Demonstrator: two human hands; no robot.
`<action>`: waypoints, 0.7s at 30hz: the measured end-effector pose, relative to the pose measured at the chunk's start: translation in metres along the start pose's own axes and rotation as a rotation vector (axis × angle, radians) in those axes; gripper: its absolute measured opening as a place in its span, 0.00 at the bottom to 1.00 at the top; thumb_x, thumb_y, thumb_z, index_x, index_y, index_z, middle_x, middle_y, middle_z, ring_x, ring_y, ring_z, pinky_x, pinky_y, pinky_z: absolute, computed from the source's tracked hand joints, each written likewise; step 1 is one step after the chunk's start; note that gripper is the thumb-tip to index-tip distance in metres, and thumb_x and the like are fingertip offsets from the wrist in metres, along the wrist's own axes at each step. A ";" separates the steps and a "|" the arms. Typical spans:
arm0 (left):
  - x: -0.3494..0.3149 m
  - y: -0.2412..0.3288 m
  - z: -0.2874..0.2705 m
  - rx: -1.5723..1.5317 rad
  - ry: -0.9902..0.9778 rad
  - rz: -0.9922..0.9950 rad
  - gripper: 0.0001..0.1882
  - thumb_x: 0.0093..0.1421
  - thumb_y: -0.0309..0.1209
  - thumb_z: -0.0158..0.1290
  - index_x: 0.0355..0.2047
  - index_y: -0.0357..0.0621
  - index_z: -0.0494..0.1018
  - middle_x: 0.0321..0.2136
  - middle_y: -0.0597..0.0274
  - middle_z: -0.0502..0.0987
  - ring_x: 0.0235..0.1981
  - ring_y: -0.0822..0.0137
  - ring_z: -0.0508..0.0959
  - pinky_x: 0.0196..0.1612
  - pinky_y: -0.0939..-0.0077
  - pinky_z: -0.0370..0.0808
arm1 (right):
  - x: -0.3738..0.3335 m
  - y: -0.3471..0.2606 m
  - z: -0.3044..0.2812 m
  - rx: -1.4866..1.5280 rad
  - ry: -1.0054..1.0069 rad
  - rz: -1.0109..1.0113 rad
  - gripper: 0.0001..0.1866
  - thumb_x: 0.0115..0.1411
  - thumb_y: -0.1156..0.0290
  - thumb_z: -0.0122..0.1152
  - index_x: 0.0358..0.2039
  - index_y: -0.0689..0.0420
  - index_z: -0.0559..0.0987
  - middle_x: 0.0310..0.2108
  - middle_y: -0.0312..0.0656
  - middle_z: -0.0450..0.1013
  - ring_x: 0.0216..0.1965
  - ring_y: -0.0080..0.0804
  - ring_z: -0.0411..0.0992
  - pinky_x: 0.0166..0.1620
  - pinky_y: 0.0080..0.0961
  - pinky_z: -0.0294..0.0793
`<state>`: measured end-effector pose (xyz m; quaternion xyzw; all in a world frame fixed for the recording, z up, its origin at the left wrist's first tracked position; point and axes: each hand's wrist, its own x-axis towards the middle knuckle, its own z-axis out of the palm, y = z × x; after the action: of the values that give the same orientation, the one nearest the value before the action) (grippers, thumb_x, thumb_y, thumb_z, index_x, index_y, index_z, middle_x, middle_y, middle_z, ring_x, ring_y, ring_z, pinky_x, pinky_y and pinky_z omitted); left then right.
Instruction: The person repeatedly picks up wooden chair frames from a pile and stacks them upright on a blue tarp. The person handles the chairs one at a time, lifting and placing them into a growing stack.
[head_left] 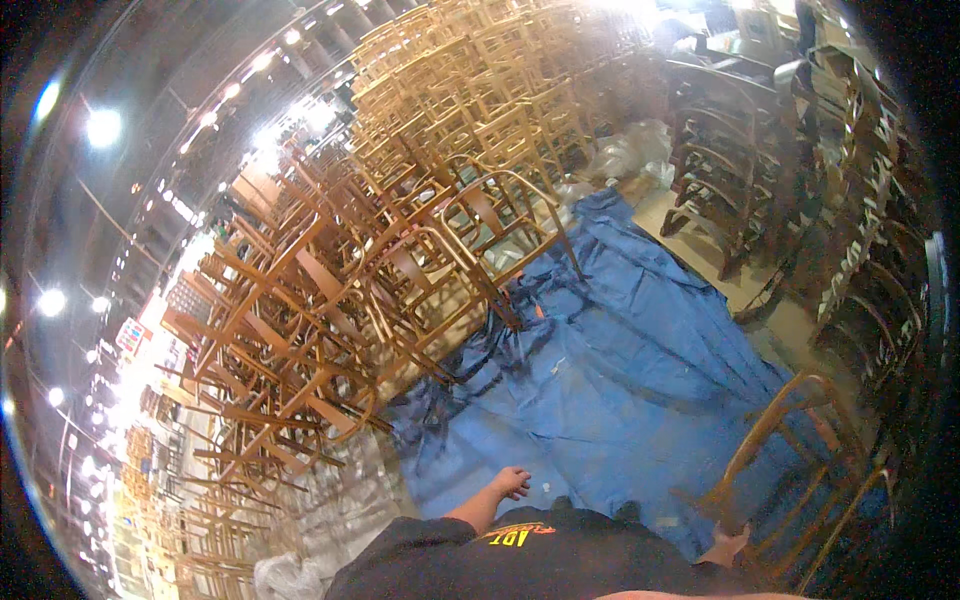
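My left hand point(513, 483) hangs in front of my dark shirt, over the blue tarp point(600, 370). Its fingers are loosely bent and slightly apart, with nothing in them. Low on the right, my right hand point(730, 543) is closed at the lower end of a bentwood wooden chair frame point(765, 430). The chair's curved rail arches up and to the right from that hand; its far side blurs into the dark edge of the picture. My fingers partly hide the place where they grip it.
Brown wooden chairs point(320, 290) are stacked in a tangle on the left, legs sticking out. Pale unfinished chair frames point(480, 80) rise high behind them. Dark curved chairs point(730, 170) stand stacked on the right. Clear plastic wrap point(635, 155) lies beyond the rumpled tarp.
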<state>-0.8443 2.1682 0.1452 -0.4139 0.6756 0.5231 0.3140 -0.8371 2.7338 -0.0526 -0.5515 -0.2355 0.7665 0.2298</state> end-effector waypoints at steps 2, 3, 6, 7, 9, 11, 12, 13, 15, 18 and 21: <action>0.007 0.012 -0.003 0.099 -0.024 0.032 0.20 0.69 0.41 0.51 0.56 0.46 0.73 0.40 0.54 0.82 0.29 0.59 0.83 0.27 0.59 0.79 | -0.005 0.002 0.000 0.012 -0.025 -0.037 0.50 0.35 0.58 0.83 0.60 0.59 0.71 0.45 0.50 0.74 0.43 0.47 0.75 0.45 0.43 0.80; 0.011 0.020 -0.007 0.144 -0.036 0.062 0.20 0.69 0.41 0.51 0.56 0.45 0.73 0.40 0.54 0.82 0.30 0.57 0.83 0.28 0.58 0.80 | -0.006 0.004 0.004 -0.003 -0.054 -0.125 0.50 0.34 0.60 0.84 0.59 0.59 0.72 0.45 0.50 0.74 0.42 0.47 0.75 0.45 0.43 0.80; 0.014 -0.024 -0.020 0.086 -0.053 -0.141 0.21 0.68 0.45 0.53 0.56 0.49 0.73 0.41 0.55 0.82 0.35 0.54 0.84 0.31 0.52 0.83 | -0.035 0.011 0.017 0.047 -0.102 0.192 0.38 0.41 0.61 0.78 0.55 0.54 0.75 0.42 0.45 0.75 0.42 0.46 0.75 0.43 0.47 0.79; 0.016 -0.041 -0.024 0.206 -0.034 -0.096 0.20 0.68 0.46 0.53 0.54 0.48 0.74 0.40 0.54 0.82 0.35 0.53 0.84 0.32 0.52 0.82 | -0.049 0.013 0.022 0.075 -0.109 0.285 0.35 0.43 0.61 0.76 0.53 0.52 0.76 0.42 0.43 0.76 0.42 0.46 0.75 0.42 0.48 0.79; 0.025 -0.056 -0.045 0.453 0.001 0.046 0.20 0.67 0.47 0.52 0.49 0.47 0.77 0.37 0.52 0.83 0.36 0.51 0.84 0.35 0.53 0.82 | -0.057 0.023 0.021 0.181 -0.306 0.424 0.30 0.47 0.64 0.72 0.53 0.49 0.74 0.42 0.40 0.75 0.44 0.43 0.72 0.38 0.52 0.78; 0.036 -0.056 -0.065 0.909 -0.063 0.455 0.17 0.64 0.40 0.51 0.40 0.39 0.79 0.32 0.47 0.82 0.32 0.52 0.84 0.36 0.52 0.82 | -0.066 0.030 0.020 -0.009 -0.291 0.294 0.30 0.49 0.63 0.70 0.53 0.50 0.73 0.45 0.41 0.73 0.46 0.43 0.71 0.40 0.53 0.77; 0.040 -0.072 -0.076 1.105 -0.080 0.635 0.16 0.63 0.36 0.50 0.35 0.35 0.80 0.30 0.45 0.82 0.30 0.52 0.84 0.37 0.51 0.81 | -0.080 0.035 0.031 -0.148 -0.318 0.220 0.28 0.50 0.59 0.69 0.52 0.50 0.73 0.45 0.41 0.72 0.46 0.43 0.69 0.41 0.53 0.76; 0.047 -0.079 -0.084 1.116 -0.059 0.716 0.16 0.62 0.36 0.50 0.35 0.35 0.81 0.29 0.45 0.82 0.30 0.51 0.84 0.37 0.51 0.81 | -0.096 0.039 0.038 -0.253 -0.347 0.153 0.27 0.52 0.56 0.67 0.51 0.51 0.73 0.45 0.41 0.71 0.47 0.43 0.68 0.43 0.53 0.75; 0.061 -0.077 -0.101 1.160 -0.020 0.892 0.16 0.61 0.36 0.50 0.33 0.35 0.81 0.28 0.44 0.82 0.29 0.50 0.84 0.36 0.50 0.80 | -0.128 0.047 0.047 -0.410 -0.423 0.018 0.27 0.54 0.49 0.64 0.48 0.51 0.73 0.45 0.42 0.70 0.47 0.43 0.66 0.46 0.53 0.72; 0.087 -0.056 -0.127 0.439 -0.011 0.308 0.16 0.61 0.35 0.49 0.29 0.36 0.82 0.26 0.44 0.82 0.28 0.48 0.84 0.35 0.47 0.79 | -0.169 0.065 0.072 -0.519 -0.499 -0.124 0.29 0.57 0.40 0.60 0.46 0.52 0.73 0.45 0.43 0.68 0.48 0.42 0.64 0.48 0.54 0.69; 0.118 -0.014 -0.165 0.439 -0.035 0.108 0.18 0.61 0.37 0.48 0.29 0.37 0.83 0.25 0.44 0.82 0.31 0.46 0.85 0.37 0.47 0.80 | -0.202 0.096 0.111 -0.553 -0.507 -0.140 0.30 0.58 0.41 0.60 0.49 0.52 0.72 0.45 0.44 0.68 0.48 0.42 0.64 0.48 0.53 0.69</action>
<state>-0.8850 1.9800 0.0803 -0.2897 0.7889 0.3867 0.3798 -0.8936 2.5225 0.0685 -0.3681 -0.5200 0.7685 0.0588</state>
